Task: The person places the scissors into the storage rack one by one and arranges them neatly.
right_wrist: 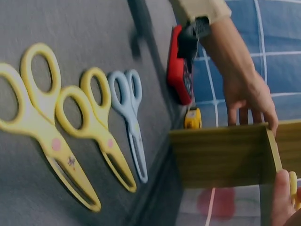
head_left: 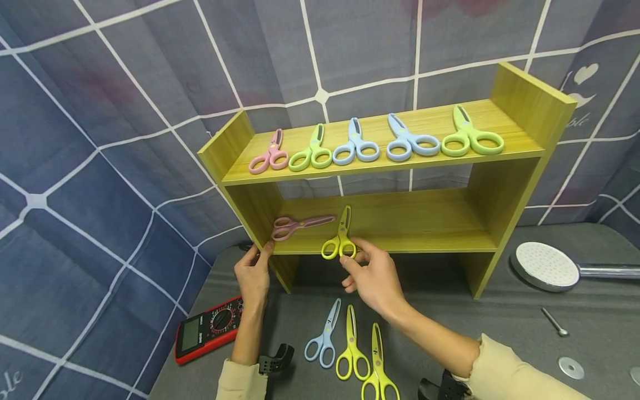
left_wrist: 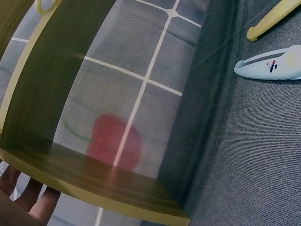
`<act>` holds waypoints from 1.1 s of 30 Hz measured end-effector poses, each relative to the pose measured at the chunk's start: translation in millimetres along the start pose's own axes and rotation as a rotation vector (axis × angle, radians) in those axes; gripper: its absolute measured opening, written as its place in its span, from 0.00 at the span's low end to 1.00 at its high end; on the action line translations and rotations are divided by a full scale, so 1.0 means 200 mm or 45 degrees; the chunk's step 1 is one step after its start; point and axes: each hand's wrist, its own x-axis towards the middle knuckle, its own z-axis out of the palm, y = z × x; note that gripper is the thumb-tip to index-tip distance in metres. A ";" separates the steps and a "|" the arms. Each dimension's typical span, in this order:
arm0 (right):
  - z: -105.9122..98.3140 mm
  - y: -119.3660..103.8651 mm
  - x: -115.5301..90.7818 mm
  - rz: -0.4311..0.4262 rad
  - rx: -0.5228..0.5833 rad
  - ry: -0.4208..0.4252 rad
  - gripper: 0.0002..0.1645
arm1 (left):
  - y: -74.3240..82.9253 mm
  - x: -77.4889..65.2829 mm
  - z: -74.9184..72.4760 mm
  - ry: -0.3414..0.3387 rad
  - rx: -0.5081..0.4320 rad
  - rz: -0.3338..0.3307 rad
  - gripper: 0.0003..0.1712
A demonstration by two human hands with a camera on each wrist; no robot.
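Note:
In the head view, my right hand (head_left: 375, 275) pinches a pair of yellow scissors (head_left: 343, 232) by one finger loop. Its blades point toward the back of the lower board of a two-tier wooden shelf (head_left: 415, 222), and its loops overlap the front edge. Pink scissors (head_left: 302, 224) lie sideways on that board, left of the yellow pair. My left hand (head_left: 254, 278) grips the shelf's left side panel, thumb near the pink loops; the right wrist view shows its fingers against the panel's outer face. Along the upper board lie several scissors: pink (head_left: 274, 153), green (head_left: 315, 149), and blue (head_left: 356, 145).
On the grey cloth before the shelf lie blue scissors (head_left: 327, 333) and two yellow pairs, one in the middle (head_left: 351, 341). A red multimeter (head_left: 210, 328) sits at left. To the right are a shower head (head_left: 545, 265), a bolt (head_left: 555, 321) and a washer (head_left: 571, 367).

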 end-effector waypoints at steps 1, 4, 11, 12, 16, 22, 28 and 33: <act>0.00 0.00 0.01 0.015 -0.032 -0.007 0.30 | 0.00 0.00 0.00 -0.001 0.001 0.000 0.16; -0.01 -0.01 0.03 0.061 -0.111 -0.025 0.30 | 0.00 0.00 0.00 -0.003 0.011 -0.003 0.16; -0.03 -0.01 0.07 0.137 -0.123 -0.048 0.33 | 0.00 0.00 0.00 -0.001 0.024 -0.008 0.16; -0.03 -0.01 0.07 0.135 -0.113 -0.046 0.33 | 0.00 0.00 0.00 0.001 0.028 -0.007 0.16; -0.01 0.01 0.04 0.036 -0.077 0.023 0.32 | -0.01 0.00 0.00 0.003 0.042 -0.004 0.16; 0.09 0.03 -0.05 -0.277 -0.185 -0.019 0.22 | -0.01 0.00 0.00 0.008 0.012 -0.005 0.16; 0.20 -0.02 -0.03 -0.397 -0.330 -0.275 0.17 | -0.01 0.00 -0.01 0.002 -0.017 -0.003 0.16; 0.27 -0.09 0.05 -0.470 -0.323 -0.384 0.24 | -0.01 0.00 -0.01 -0.021 -0.036 -0.015 0.16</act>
